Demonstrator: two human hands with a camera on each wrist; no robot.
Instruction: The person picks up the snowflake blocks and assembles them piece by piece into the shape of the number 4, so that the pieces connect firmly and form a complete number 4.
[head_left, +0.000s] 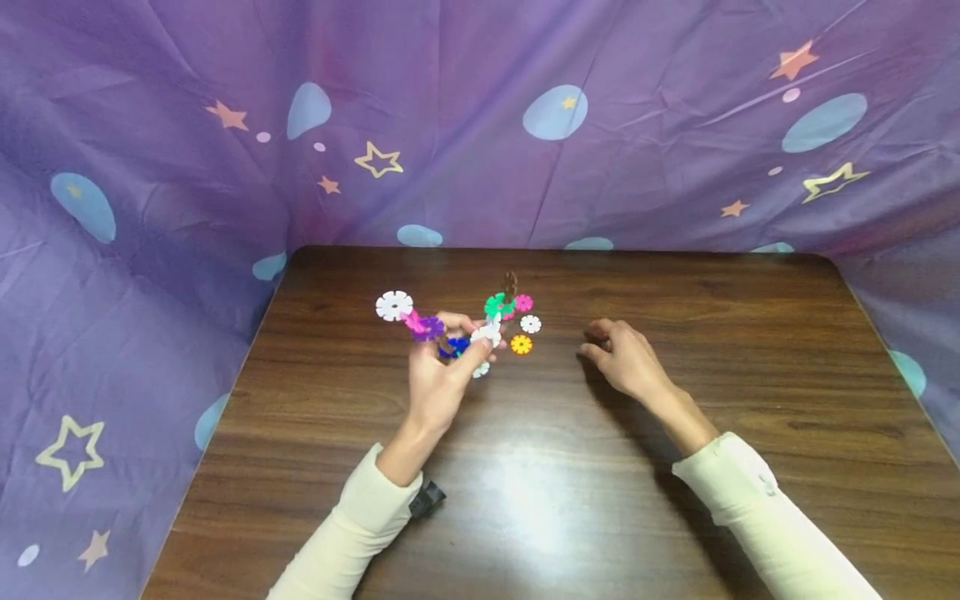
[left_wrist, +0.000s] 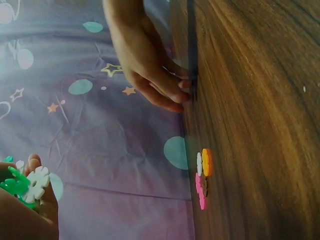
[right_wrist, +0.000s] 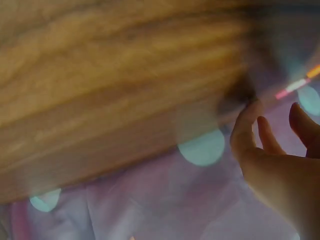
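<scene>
Left hand [head_left: 437,385] clamped on a chain of linked, notched discs [head_left: 427,327], thumb across a white disc [head_left: 486,336] and fingers curled behind. Right hand [head_left: 628,360] well apart from it, holding nothing visible, low over the tabletop [head_left: 570,450], fingers loosely bent, thumb and fingertips apart and pointing toward the left hand.

Chain held up above the tabletop, left of its middle in the head view, crosswise to the left forearm. Long axis running roughly left to right, sagging at the middle, both ends raised. From the left tip inward: a large white end disc [head_left: 394,306], face toward the head camera, then a pink disc [head_left: 412,320], a purple disc [head_left: 431,328] and a blue disc [head_left: 454,347] just beside the thumb. Beyond the thumb, turning upward and away from the person toward a green disc [head_left: 498,306]. At that far end, a brown disc [head_left: 511,284] seen nearly edge-on, perhaps joined to the green one, too small to tell.

Just right of the chain, flat on the tabletop between the two hands: a loose pink disc [head_left: 524,302], a small white disc [head_left: 531,324] and a yellow disc [head_left: 521,344], in a short row running away from the person.

Farther out, cream sleeves [head_left: 750,492] on both arms, and behind the tabletop a purple cloth [head_left: 465,108] with stars and pale blue spots.
</scene>
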